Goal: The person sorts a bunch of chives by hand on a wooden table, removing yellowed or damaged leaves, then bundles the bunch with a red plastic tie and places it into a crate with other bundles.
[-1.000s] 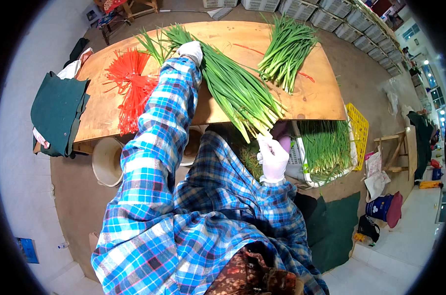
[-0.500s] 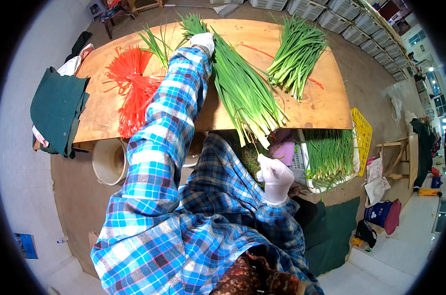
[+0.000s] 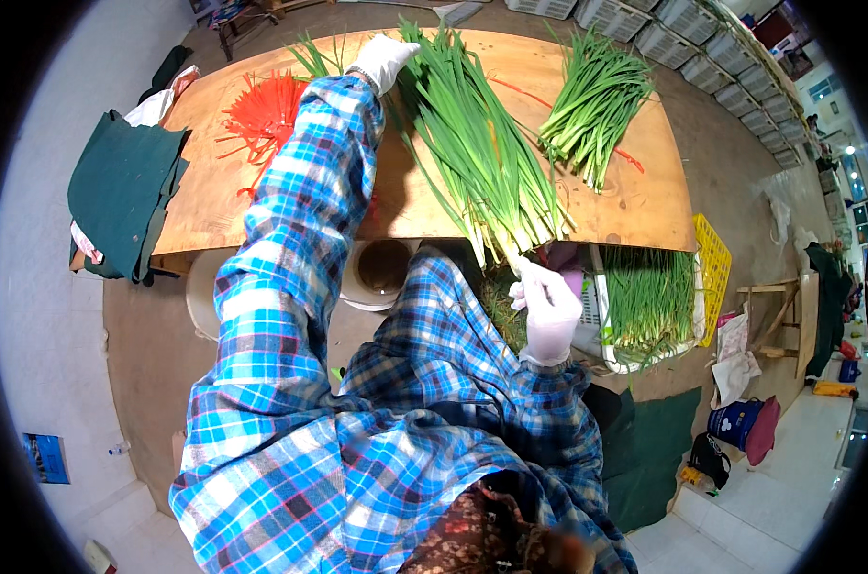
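A long bundle of garlic chives lies slantwise over the wooden table, its pale stem ends jutting past the near edge. At its leafy far end is my left hand, white-gloved, fingers drawn together at the leaf tips. My right hand, also gloved, is closed in a pinch at the pale stem ends, just off the table's edge. A second, shorter chive bundle rests to the right. Left of my forearm spreads a heap of red plastic ties, partly hidden by my sleeve.
Beneath the table's right side stands a white crate of chives, beside a yellow basket. Buckets sit under the near edge. Dark green cloth hangs at the left corner. Grey crates line the far right.
My left hand has shifted slightly left and away, from on top of the leaves to beside their tips. My right hand has risen to the stem ends. The view has shifted a little.
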`<state>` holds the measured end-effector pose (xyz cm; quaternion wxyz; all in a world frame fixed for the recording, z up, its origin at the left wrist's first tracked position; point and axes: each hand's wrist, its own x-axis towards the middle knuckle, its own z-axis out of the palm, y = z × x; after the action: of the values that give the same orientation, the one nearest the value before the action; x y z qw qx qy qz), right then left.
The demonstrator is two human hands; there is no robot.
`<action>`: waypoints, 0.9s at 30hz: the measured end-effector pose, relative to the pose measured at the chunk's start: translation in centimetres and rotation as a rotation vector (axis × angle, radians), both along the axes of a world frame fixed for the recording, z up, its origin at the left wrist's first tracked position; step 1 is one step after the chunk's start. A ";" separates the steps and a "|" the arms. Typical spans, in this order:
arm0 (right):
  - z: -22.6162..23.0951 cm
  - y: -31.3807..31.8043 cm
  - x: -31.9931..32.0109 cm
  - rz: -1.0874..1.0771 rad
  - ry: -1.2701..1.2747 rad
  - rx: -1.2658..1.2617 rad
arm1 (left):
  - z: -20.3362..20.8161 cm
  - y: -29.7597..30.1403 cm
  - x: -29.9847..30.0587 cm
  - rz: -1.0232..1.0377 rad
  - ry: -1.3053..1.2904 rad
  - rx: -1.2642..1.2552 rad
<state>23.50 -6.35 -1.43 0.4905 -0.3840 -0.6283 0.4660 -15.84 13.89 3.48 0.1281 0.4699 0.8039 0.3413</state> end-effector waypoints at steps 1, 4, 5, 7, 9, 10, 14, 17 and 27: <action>0.7 -0.1 -0.4 0.007 0.041 -0.043 | -0.5 -0.4 -1.5 0.072 0.098 0.064; 1.2 0.7 0.5 -0.060 0.087 -0.160 | 2.0 -4.9 3.6 0.087 0.115 0.408; 1.5 0.6 0.7 -0.055 0.087 -0.168 | 3.2 -7.4 5.1 0.043 0.046 0.468; 2.0 0.4 0.7 -0.044 0.105 -0.195 | 3.7 -12.9 8.6 -0.031 -0.168 0.465; 2.5 0.7 0.6 -0.034 0.136 -0.193 | 2.6 -17.6 12.9 -0.140 -0.425 0.324; 2.5 0.9 0.4 -0.015 0.095 -0.157 | 1.3 -19.7 14.6 -0.195 -0.525 0.239; 3.2 1.6 -0.2 -0.033 0.017 -0.054 | -5.9 -23.2 19.4 -0.276 -0.862 -0.029; 4.4 2.4 -0.3 -0.164 -0.278 0.441 | -6.0 -23.4 22.6 -0.224 -1.132 -0.110; 4.9 7.5 -4.6 0.119 -0.687 0.889 | -10.6 -20.8 23.4 -0.085 -1.436 0.097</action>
<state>18.91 1.15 3.50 0.3455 -0.2340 -0.9082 0.0315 7.61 -6.87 -7.15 0.6171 0.1657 0.4861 0.5962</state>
